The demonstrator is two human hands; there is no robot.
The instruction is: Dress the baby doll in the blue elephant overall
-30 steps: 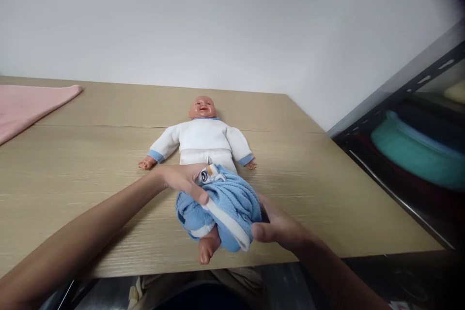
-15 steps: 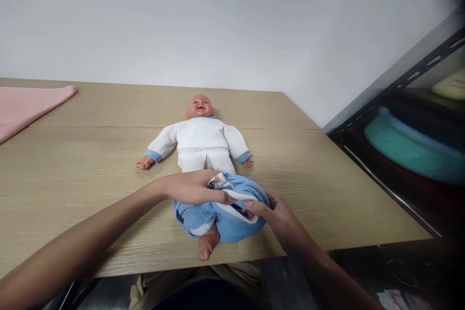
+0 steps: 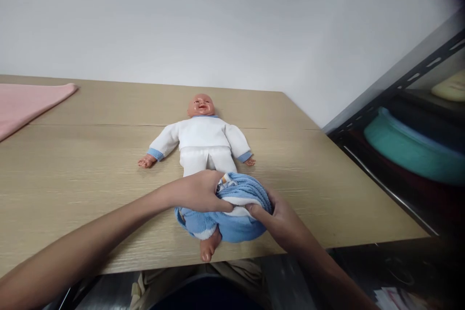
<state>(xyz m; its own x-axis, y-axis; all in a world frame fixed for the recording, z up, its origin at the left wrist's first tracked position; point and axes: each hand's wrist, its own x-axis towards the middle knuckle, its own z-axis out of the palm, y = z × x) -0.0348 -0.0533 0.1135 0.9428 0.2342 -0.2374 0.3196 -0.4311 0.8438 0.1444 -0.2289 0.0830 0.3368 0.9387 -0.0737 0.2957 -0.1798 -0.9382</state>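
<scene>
A baby doll [image 3: 205,133] in a white top with blue cuffs lies face up on the table, head away from me. Blue-and-white fleecy pants [image 3: 241,227] are bunched around its lower legs. One bare foot [image 3: 209,247] sticks out of a leg opening; the other foot is hidden in the cloth. My left hand [image 3: 203,191] grips the gathered cloth from the left, thumb on top. From the right, my right hand [image 3: 278,215] holds the same bunch, its thumb pressed on the white edge near my left thumb. The fingers behind the cloth are hidden.
The wooden table [image 3: 109,155] meets a white wall at the back. A pink cloth [image 3: 29,106] lies at the far left. To the right stands a dark metal shelf [image 3: 399,87] holding a teal basin [image 3: 414,147]. The table's front edge is close to my body.
Both thumbs have closed over the white edge of the pants, and the opening that showed between them is now covered. The doll appears slightly farther right in view.
</scene>
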